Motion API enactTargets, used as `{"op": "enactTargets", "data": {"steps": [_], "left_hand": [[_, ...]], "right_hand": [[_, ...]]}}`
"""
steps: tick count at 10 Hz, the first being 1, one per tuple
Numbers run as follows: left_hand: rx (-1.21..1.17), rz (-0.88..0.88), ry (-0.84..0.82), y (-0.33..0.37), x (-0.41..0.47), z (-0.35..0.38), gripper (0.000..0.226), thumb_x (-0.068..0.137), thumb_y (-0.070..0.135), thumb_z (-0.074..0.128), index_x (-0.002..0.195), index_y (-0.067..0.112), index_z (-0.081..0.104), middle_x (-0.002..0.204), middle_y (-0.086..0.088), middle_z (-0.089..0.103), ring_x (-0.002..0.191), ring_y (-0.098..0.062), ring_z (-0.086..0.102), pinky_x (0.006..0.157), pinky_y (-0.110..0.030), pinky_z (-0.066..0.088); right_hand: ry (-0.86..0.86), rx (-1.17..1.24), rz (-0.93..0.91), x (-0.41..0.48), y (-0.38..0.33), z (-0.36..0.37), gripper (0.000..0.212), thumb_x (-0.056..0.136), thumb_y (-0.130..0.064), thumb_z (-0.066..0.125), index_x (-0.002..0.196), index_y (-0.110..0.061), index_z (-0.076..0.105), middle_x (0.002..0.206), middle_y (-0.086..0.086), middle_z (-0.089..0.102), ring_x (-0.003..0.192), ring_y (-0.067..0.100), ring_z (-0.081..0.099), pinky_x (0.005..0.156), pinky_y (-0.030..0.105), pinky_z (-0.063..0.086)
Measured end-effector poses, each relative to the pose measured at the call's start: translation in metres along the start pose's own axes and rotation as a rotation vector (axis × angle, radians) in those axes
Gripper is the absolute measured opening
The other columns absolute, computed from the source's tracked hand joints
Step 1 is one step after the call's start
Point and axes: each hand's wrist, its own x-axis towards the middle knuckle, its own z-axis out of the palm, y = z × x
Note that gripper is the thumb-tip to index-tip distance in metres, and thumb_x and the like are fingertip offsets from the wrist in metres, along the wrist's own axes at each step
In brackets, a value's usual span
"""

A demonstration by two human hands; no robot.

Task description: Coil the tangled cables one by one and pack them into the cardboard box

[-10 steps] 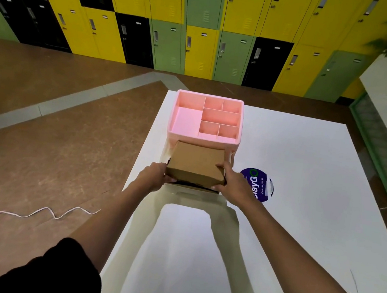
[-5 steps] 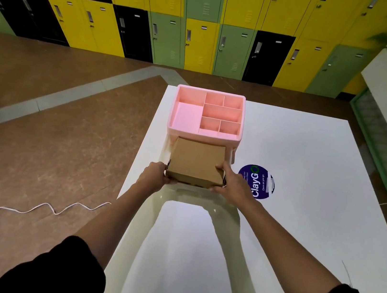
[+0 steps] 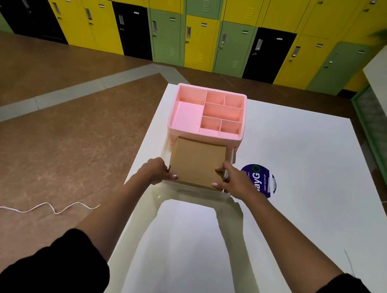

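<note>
Box in both hands, packing stage hard to judge.
Grips the closed cardboard box [image 3: 196, 162] with left hand [image 3: 156, 172] and right hand [image 3: 235, 181], fingers curled round its near corners, just in front of the pink organizer [image 3: 207, 111] on the white table [image 3: 310, 163]. Shows no cable on the table. Leaves one white cable [image 3: 27, 210] loose and uncoiled on the floor, probably yet to be packed. Cannot see inside the box.

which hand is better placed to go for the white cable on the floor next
Probably the left hand: the white cable lies on the floor left of the table, its side. The right hand grips the cardboard box farther away.
</note>
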Motion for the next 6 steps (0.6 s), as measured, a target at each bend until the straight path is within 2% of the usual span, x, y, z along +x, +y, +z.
{"op": "enactTargets", "data": {"steps": [1, 2, 3, 5, 6], "left_hand": [[0.067, -0.054, 0.116, 0.003, -0.004, 0.007, 0.047, 0.079, 0.047, 0.072, 0.060, 0.012, 0.046, 0.061, -0.002, 0.047, 0.065, -0.025, 0.052, 0.061, -0.028, 0.037], [0.138, -0.082, 0.170, 0.009, -0.007, 0.018, 0.040, 0.083, 0.045, 0.069, 0.075, 0.009, 0.052, 0.083, -0.006, 0.055, 0.089, -0.030, 0.060, 0.067, -0.031, 0.040], [0.198, -0.094, 0.206, 0.015, -0.012, 0.021, 0.042, 0.087, 0.042, 0.065, 0.103, 0.004, 0.059, 0.104, -0.010, 0.060, 0.099, -0.030, 0.060, 0.072, -0.031, 0.042], [0.232, -0.045, 0.286, 0.016, -0.021, 0.019, 0.041, 0.086, 0.043, 0.066, 0.106, 0.008, 0.057, 0.108, -0.010, 0.060, 0.099, -0.029, 0.060, 0.072, -0.032, 0.041], [0.258, 0.053, 0.421, 0.013, -0.027, 0.024, 0.046, 0.083, 0.042, 0.069, 0.110, 0.009, 0.052, 0.109, -0.008, 0.056, 0.100, -0.028, 0.057, 0.071, -0.035, 0.043]], "right_hand": [[0.072, -0.088, 0.022, -0.001, 0.001, 0.008, 0.041, 0.081, -0.033, 0.073, 0.113, -0.022, 0.050, 0.115, 0.002, 0.065, 0.091, 0.024, 0.064, 0.079, 0.039, 0.054], [0.131, -0.249, -0.001, -0.003, 0.004, 0.019, 0.039, 0.086, -0.036, 0.066, 0.116, -0.021, 0.047, 0.107, 0.008, 0.066, 0.091, 0.026, 0.062, 0.073, 0.035, 0.050], [0.163, -0.307, -0.010, -0.005, 0.002, 0.023, 0.042, 0.087, -0.039, 0.063, 0.120, -0.021, 0.047, 0.107, 0.012, 0.064, 0.092, 0.028, 0.061, 0.070, 0.031, 0.047], [0.213, -0.471, -0.058, -0.007, -0.004, 0.018, 0.044, 0.085, -0.042, 0.064, 0.121, -0.021, 0.052, 0.114, 0.010, 0.056, 0.104, 0.025, 0.052, 0.075, 0.032, 0.047], [0.263, -0.414, -0.106, -0.012, -0.006, 0.016, 0.043, 0.085, -0.039, 0.065, 0.121, -0.017, 0.055, 0.111, 0.009, 0.054, 0.102, 0.024, 0.055, 0.075, 0.032, 0.049]]}}
